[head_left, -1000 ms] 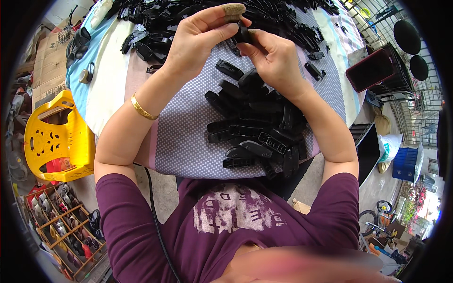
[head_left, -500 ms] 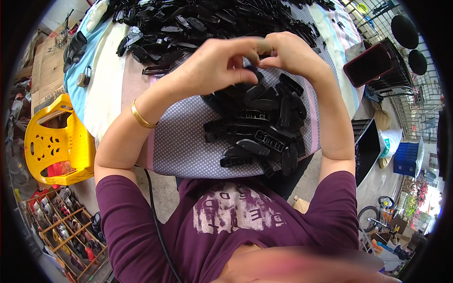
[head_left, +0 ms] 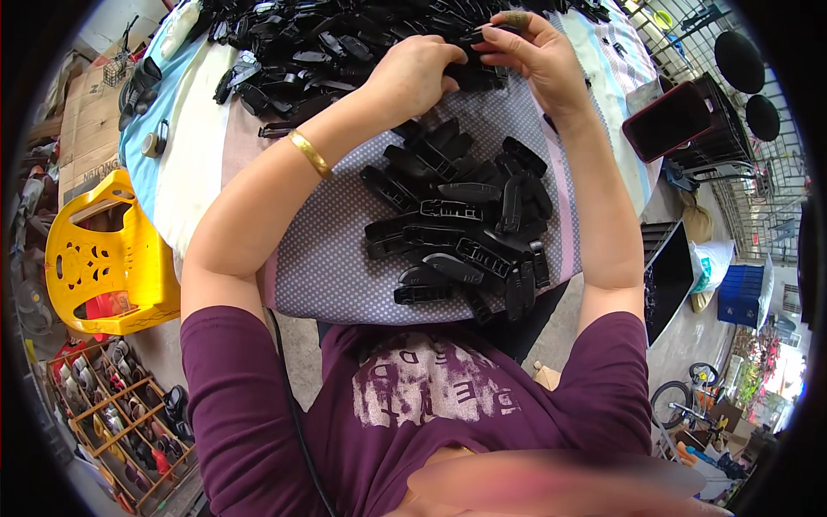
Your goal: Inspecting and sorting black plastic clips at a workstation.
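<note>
My left hand (head_left: pixel 415 79) is at the near edge of a big heap of black plastic parts (head_left: pixel 345 47), its fingers curled inward. Whatever lies between those fingertips is hidden by the hand. Just right of it, my right hand (head_left: pixel 544 67) pinches a slim black plastic part at the heap's edge, thumb against fingers. A brownish wrap covers one of its fingertips. Closer to my body, a smaller pile of elongated black plastic pieces (head_left: pixel 461 189) lies loosely stacked on the dotted grey cloth (head_left: pixel 323 246); some have open, slotted frames.
A dark phone-like device (head_left: pixel 668 122) stands at the table's right side. On the left are a yellow plastic chair (head_left: pixel 142 258) and a small round object (head_left: pixel 153 142) near the cloth's edge. A black cable (head_left: pixel 289 388) hangs beside my left arm. A black bin (head_left: pixel 668 276) stands low at right.
Both hands have moved away from my body, from above the smaller pile to the large heap. They were touching and are now slightly apart. The smaller pile shows more fully.
</note>
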Motion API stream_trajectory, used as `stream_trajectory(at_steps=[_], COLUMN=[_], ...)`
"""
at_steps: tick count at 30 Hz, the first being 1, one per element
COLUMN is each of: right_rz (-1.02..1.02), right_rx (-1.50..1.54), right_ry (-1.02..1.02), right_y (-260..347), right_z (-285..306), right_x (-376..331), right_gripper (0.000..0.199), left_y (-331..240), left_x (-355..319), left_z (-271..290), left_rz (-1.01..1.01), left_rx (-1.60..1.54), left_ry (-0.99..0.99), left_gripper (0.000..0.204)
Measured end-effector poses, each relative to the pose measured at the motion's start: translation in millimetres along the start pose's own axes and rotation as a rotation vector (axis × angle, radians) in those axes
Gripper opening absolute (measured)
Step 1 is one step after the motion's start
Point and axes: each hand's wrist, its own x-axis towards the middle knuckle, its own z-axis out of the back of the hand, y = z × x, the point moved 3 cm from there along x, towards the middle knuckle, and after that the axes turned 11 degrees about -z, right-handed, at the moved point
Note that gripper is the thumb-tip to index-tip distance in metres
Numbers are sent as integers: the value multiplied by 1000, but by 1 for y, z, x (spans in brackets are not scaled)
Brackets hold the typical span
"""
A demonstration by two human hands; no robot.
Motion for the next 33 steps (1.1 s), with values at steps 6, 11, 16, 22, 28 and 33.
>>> stream_trajectory(at_steps=[6, 11, 16, 22, 28, 33], right_rz=[148, 197, 212, 305, 298, 405], right_rx=[-13, -324, -341, -445, -512, -533], right_ry=[33, -60, -27, -78, -86, -114], right_y=[-4, 3, 7, 9, 11, 7], right_z=[-14, -30, -33, -33, -37, -41], right_x=[-6, -20, -24, -26, -29, -30], right_gripper=[28, 28, 27, 26, 23, 24], left_y=[14, 14, 11, 12, 14, 11], left_x=[-21, -33, -34, -34, -36, -33], left_z=[10, 10, 17, 15, 18, 12], left_rz=[291, 313, 322, 316, 309, 282], left_rx=[-994, -1304, -1112, -1090, -1075, -1254], left_ry=[-349, -510, -518, -534, -567, -567], left_gripper=[32, 29, 30, 29, 28, 28])
